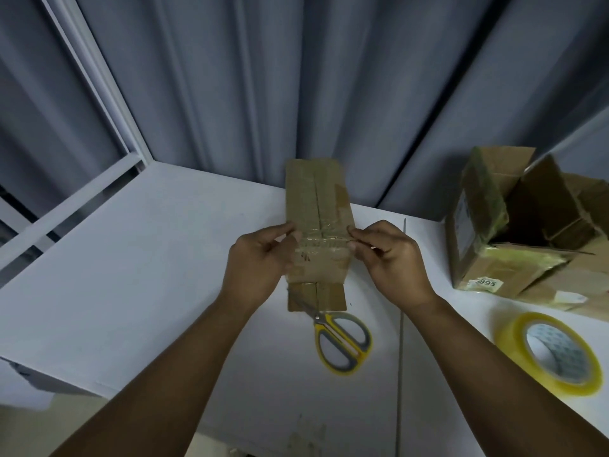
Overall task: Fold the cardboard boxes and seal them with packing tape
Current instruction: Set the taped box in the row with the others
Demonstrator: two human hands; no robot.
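A long narrow cardboard box point(316, 199) lies on the white table point(131, 291), its top seam running away from me. A strip of clear tape point(324, 242) stretches across it. My left hand point(260, 258) pinches the strip's left end at the box's left edge. The strip's right end is pinched between the thumb and forefinger of my right hand point(392, 255). A roll of yellowish packing tape point(550, 354) lies flat at the right. Yellow-handled scissors point(342, 341) lie just in front of the box, with their blades tucked under its near end.
An open cardboard box point(514, 225) with old tape and a label stands at the back right, with flattened cardboard point(590, 291) under and behind it. Grey curtains point(296, 77) hang behind the table. The table's left edge point(49, 377) drops off near me.
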